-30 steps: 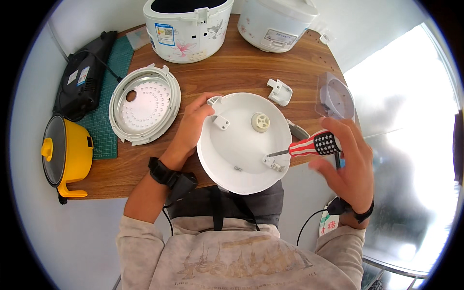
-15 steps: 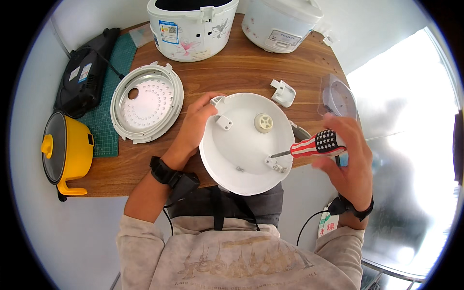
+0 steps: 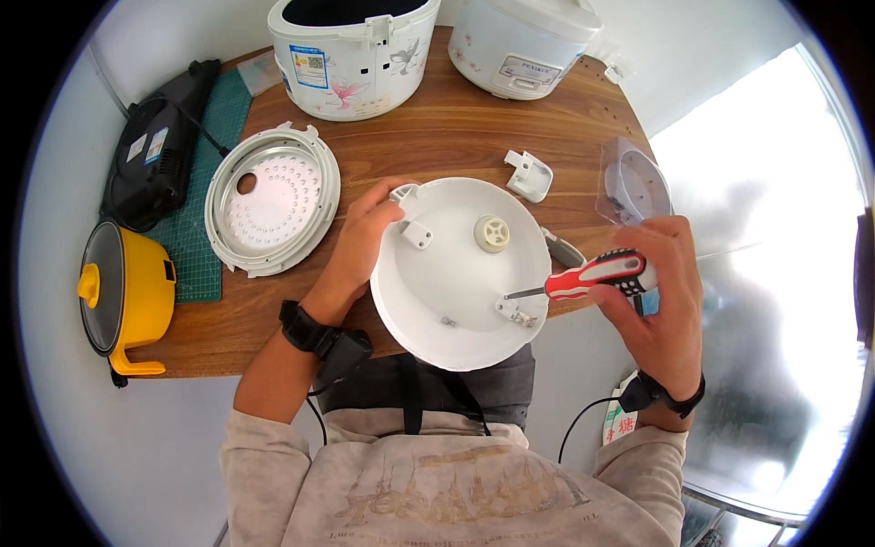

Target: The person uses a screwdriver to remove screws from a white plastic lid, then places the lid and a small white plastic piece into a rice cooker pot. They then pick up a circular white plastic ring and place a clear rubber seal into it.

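Note:
A white rice cooker lid cover (image 3: 437, 283) lies with its hollow side up at the table's front edge. My left hand (image 3: 363, 242) is closed on its upper left rim, beside a small white bracket (image 3: 417, 234). In my right hand (image 3: 667, 305) is a screwdriver (image 3: 592, 276) with a red, white and black handle, gripped between thumb and fingers. Its tip meets a small white hinge piece (image 3: 516, 312) inside the cover's right side. Loose small screws (image 3: 448, 321) rest on the cover's floor, and a cream round valve part (image 3: 492, 233) sits above them.
A round inner lid plate (image 3: 273, 201) lies left of the cover. Farther back stand two rice cooker bodies (image 3: 355, 77) (image 3: 515, 55). A white latch piece (image 3: 529, 176) and a clear plastic container (image 3: 633, 182) are to the right; a yellow pot (image 3: 137, 292) is far left.
The screwdriver handle has turned in my right hand: its star-patterned side has rolled from the top to the underside. The tip stays at the hinge piece, and my left hand keeps its hold.

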Motion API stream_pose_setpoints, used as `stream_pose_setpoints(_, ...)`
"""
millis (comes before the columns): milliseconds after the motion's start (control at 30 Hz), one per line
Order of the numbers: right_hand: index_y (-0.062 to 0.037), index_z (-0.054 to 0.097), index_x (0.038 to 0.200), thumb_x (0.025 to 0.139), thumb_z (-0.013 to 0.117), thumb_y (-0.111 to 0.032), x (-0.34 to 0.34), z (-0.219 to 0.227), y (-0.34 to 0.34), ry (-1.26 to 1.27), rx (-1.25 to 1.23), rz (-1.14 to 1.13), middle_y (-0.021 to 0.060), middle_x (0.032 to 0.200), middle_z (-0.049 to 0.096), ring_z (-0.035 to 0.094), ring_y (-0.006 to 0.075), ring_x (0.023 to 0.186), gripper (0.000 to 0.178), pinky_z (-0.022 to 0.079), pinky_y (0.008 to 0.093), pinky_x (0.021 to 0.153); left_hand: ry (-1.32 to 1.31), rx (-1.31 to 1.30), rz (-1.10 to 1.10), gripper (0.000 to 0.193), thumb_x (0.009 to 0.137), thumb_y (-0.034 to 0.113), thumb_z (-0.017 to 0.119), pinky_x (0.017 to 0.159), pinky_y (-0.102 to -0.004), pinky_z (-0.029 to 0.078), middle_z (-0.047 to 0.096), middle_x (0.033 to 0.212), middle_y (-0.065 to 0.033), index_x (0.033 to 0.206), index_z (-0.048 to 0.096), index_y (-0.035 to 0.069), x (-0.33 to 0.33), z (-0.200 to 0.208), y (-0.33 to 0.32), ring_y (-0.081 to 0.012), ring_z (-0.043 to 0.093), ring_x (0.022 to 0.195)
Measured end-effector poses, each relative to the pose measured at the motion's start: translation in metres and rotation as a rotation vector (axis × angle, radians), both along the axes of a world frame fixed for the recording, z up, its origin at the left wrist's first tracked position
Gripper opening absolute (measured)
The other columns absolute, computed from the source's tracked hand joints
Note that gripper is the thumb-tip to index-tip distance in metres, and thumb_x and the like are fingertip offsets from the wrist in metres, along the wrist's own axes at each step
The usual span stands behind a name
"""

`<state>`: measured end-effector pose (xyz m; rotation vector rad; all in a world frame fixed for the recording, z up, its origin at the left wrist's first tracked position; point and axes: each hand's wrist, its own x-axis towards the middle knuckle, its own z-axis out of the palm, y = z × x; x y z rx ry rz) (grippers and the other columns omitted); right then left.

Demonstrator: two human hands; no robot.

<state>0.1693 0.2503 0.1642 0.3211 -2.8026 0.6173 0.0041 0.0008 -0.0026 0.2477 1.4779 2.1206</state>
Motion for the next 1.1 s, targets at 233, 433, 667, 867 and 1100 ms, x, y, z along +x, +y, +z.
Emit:
stream_pose_setpoints(233, -0.0046, 0.051, 0.128, 0.070, 0.081, 0.003, -0.007, -0.019, -0.002, 0.056, -0.338, 0.094, 0.0180, 0.124, 0.055, 0.060, 0.0322, 0.107, 0.065, 0.051, 0.0377, 0.090, 0.033, -0.027, -0.014, 0.042, 0.091, 0.012, 0.044, 0.088, -0.0292, 0.052, 0.064, 0.113, -0.0100, 0.128, 0.058, 0.000, -0.001, -0.002, 0.000, -0.0160, 0.063, 0.101)
stream_pose_setpoints(433, -0.0044, 0.051, 0.128, 0.071, 0.081, 0.004, -0.006, -0.012, -0.008, 0.021, -0.035, -0.094, 0.0144, 0.118, 0.060, 0.065, 0.0262, 0.102, 0.065, 0.051, 0.0348, 0.090, 0.009, 0.002, -0.007, 0.042, 0.090, 0.013, 0.045, 0.088, -0.0291, 0.052, 0.064, 0.113, -0.0101, 0.128, 0.059, 0.000, -0.001, -0.004, -0.001, -0.0158, 0.063, 0.100)
stream_pose_setpoints(667, -0.0045, 0.050, 0.127, 0.071, 0.075, 0.007, -0.001, -0.026, -0.005, 0.098, -0.309, -0.065, 0.0124, 0.115, 0.062, 0.066, 0.0213, 0.098, 0.062, 0.053, 0.0328, 0.087, 0.036, -0.002, -0.002, 0.043, 0.090, 0.013, 0.045, 0.087, -0.0294, 0.052, 0.065, 0.113, -0.0098, 0.128, 0.059, 0.000, -0.001, -0.005, 0.000, -0.0153, 0.063, 0.100)
stream_pose_setpoints(867, -0.0036, 0.049, 0.123, 0.070, 0.075, 0.007, 0.000, -0.024, -0.005, 0.184, -0.408, -0.013, 0.0144, 0.111, 0.062, 0.065, 0.0192, 0.094, 0.060, 0.053, 0.0314, 0.085, 0.037, -0.025, 0.012, 0.043, 0.090, 0.013, 0.045, 0.087, -0.0293, 0.052, 0.065, 0.113, -0.0098, 0.129, 0.059, 0.000, -0.003, -0.007, 0.000, -0.0152, 0.064, 0.100)
stream_pose_setpoints(1100, -0.0041, 0.050, 0.118, 0.073, 0.083, -0.003, -0.004, -0.045, -0.010, 0.112, -0.392, -0.037, 0.0121, 0.102, 0.062, 0.064, 0.0176, 0.088, 0.056, 0.052, 0.0293, 0.078, 0.023, 0.004, 0.007, 0.043, 0.090, 0.013, 0.045, 0.086, -0.0286, 0.052, 0.065, 0.113, -0.0096, 0.129, 0.059, 0.000, -0.002, -0.007, 0.001, -0.0152, 0.064, 0.099)
